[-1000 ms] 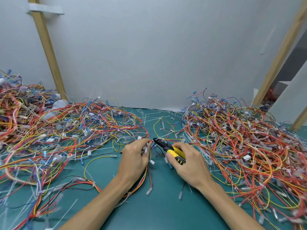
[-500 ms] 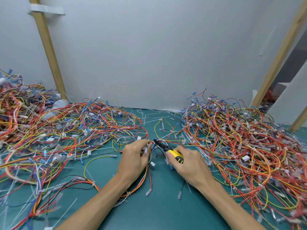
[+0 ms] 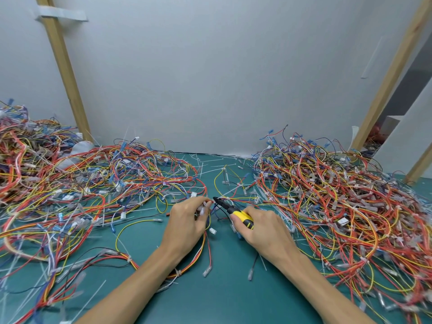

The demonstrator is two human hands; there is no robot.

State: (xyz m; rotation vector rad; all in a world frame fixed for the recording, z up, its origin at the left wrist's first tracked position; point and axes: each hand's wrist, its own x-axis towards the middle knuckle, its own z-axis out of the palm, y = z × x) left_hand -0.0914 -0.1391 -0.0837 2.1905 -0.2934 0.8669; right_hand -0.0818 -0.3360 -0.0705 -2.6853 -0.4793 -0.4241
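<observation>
Two bare hands are shown at the centre of the dark-green table mat (image 3: 224,298). Vs. 0.5 s earlier, both are found approx. unchanged in place; vs. 1.0 s earlier, less yellow handle is seen. Left hand (image 3: 187,222): back up, fingers curled, a thin red-orange-yellow wire harness (image 3: 207,244) pinched at its upper end, remainder trailed back over the mat beside the wrist. Right hand (image 3: 265,229): fingers clenched round the yellow-and-black-handled side cutters (image 3: 228,206), black nose aimed left and set at the pinched wire end; blade closure cannot be told. Bare mat is left only btw. the forearms and toward the near edge. The hands are flanked closely by the left-side tangled wire heap (image 3: 81,183) and the right-side tangled wire heap (image 3: 339,206), w/ the grey wall panel (image 3: 222,78) behind.
</observation>
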